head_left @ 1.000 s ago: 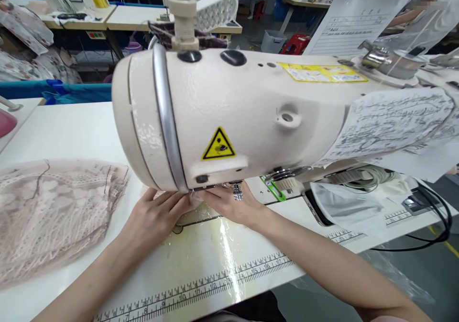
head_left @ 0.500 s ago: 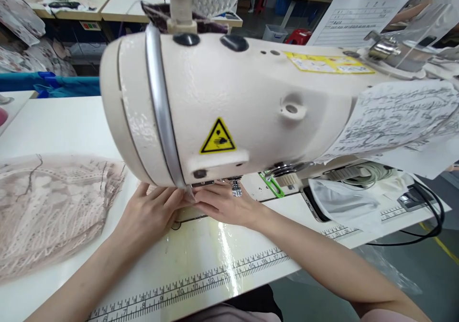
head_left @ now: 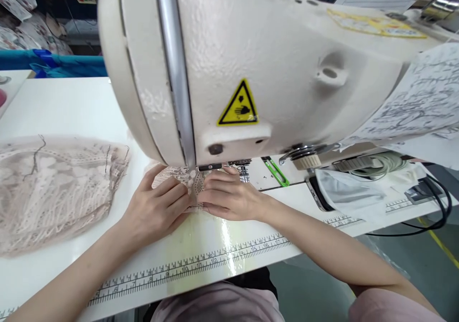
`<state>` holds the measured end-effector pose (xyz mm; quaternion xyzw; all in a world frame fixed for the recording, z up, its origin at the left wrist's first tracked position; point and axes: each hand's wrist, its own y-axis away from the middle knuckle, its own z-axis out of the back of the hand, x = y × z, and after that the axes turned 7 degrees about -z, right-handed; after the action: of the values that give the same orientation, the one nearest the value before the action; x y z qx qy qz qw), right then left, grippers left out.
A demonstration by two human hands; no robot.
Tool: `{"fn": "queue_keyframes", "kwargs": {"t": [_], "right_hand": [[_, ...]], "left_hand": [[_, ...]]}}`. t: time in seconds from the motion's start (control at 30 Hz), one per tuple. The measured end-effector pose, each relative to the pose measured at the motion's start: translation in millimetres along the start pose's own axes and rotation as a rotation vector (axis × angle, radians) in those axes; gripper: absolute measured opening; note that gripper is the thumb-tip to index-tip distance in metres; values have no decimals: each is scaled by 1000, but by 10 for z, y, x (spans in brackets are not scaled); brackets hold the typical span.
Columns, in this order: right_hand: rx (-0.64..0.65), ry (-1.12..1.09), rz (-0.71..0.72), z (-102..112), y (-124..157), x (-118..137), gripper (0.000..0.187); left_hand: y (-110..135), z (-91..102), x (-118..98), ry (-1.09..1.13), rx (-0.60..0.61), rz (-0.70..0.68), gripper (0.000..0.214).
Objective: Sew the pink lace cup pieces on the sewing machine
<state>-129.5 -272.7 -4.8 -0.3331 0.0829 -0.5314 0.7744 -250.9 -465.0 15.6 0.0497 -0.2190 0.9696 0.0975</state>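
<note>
Both of my hands are low at the front of a cream sewing machine (head_left: 272, 63), close under its head. Pale pink lace fabric (head_left: 195, 182) lies between them. My left hand (head_left: 159, 207) has its bent fingers closed on the lace's left part. From the right, my right hand (head_left: 231, 195) pinches the lace's edge, fingers pressed together just below the needle area. The machine head hides the needle and the far side of the lace. A separate pile of pink lace (head_left: 60, 193) rests on the white table (head_left: 64, 106) at the left.
Green thread snips (head_left: 276, 171) lie on the machine bed right of my hands. Further right are a phone (head_left: 319, 193) partly under white cloth (head_left: 351, 188), and black cables (head_left: 442, 197). A ruler strip (head_left: 193, 268) runs along the table's front edge.
My view has tipped down and moved closer to the machine. More lace now shows between my hands, spread toward me, and both hands sit a little clear of the machine head.
</note>
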Motion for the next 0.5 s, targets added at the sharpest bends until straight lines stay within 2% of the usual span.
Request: {"fn": "queue_keyframes", "kwargs": {"t": [0.33, 0.5], "right_hand": [[-24, -25, 100, 4, 38, -17, 5], [-62, -2, 96, -2, 32, 1, 13]], "left_hand": [[-62, 55, -11, -60, -46, -98, 9], [-85, 61, -38, -55, -52, -104, 8]]}}
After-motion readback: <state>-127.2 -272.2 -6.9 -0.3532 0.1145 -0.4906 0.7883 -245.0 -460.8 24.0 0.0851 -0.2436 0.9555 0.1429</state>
